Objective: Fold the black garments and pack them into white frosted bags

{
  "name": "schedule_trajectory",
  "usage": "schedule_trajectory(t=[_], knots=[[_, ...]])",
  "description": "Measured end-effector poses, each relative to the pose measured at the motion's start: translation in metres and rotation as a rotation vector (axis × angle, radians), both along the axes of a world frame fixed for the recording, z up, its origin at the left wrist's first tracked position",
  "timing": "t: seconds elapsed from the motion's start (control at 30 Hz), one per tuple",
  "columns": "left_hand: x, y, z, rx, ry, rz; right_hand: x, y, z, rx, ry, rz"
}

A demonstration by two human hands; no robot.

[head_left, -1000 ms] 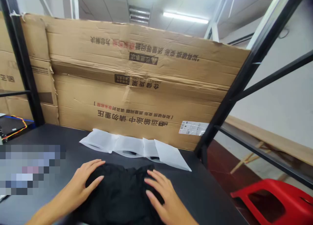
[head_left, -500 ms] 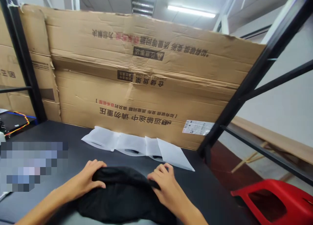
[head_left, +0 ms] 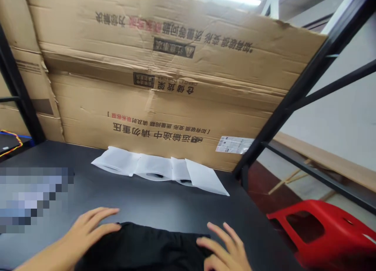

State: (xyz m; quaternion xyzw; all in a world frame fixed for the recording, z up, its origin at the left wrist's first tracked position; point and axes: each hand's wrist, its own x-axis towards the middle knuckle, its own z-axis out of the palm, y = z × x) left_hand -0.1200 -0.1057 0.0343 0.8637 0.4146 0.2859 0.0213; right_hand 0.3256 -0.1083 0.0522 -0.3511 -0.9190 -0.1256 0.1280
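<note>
A black cloth item (head_left: 158,245) lies at the bottom middle, its far edge now fairly straight. Its near part runs out of the picture, so I cannot tell what kind of item it is. My left hand (head_left: 91,228) is at its far left corner, fingers stretched and apart, the thumb touching or just above the cloth. At the right corner my right hand (head_left: 226,245) has its fingers spread, with fingertips over the cloth's edge. Neither hand grips the cloth.
White pouches (head_left: 158,167) stand in a row on the dark tabletop (head_left: 141,202), against a large cardboard sheet (head_left: 164,102). A blurred-out patch (head_left: 32,196) covers something at the left. Black metal posts (head_left: 270,137) frame the table. A red chair (head_left: 331,231) stands at the right.
Both hands have loosened from the cloth and their fingers have spread. The cloth's far edge, bunched and curved before, is straighter now. The view has tilted down and shifted slightly right.
</note>
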Motion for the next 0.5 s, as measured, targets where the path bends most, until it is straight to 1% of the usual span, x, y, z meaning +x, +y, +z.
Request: schedule_trajectory(t=[0.07, 0.1, 0.13, 0.17, 0.2, 0.27, 0.37, 0.43, 0.5], knots=[[0.033, 0.006, -0.004, 0.096, 0.133, -0.117, -0.006, -0.002, -0.017, -0.029, 0.002, 0.034], [0.051, 0.010, -0.005, 0.164, 0.185, -0.157, -0.007, -0.004, -0.025, -0.030, 0.014, 0.021], [0.069, 0.013, -0.005, 0.189, 0.260, -0.212, -0.006, -0.005, -0.032, -0.025, 0.033, -0.015], [0.085, 0.015, -0.004, 0.221, 0.275, -0.273, -0.004, -0.006, -0.036, -0.019, 0.062, -0.071], [0.099, 0.018, -0.003, 0.207, 0.277, -0.308, 0.000, -0.007, -0.038, -0.017, 0.096, -0.146], [0.121, 0.022, -0.001, 0.109, 0.230, -0.352, 0.010, -0.007, -0.036, -0.014, 0.192, -0.331], [0.147, 0.028, 0.001, -0.085, 0.112, -0.335, 0.023, 0.000, -0.029, -0.004, 0.410, -0.672], [0.164, 0.032, 0.001, -0.149, 0.064, -0.327, 0.023, 0.007, -0.029, 0.011, 0.505, -0.903], [0.178, 0.038, 0.005, -0.182, 0.051, -0.349, 0.018, 0.014, -0.034, 0.054, 0.501, -1.063]])
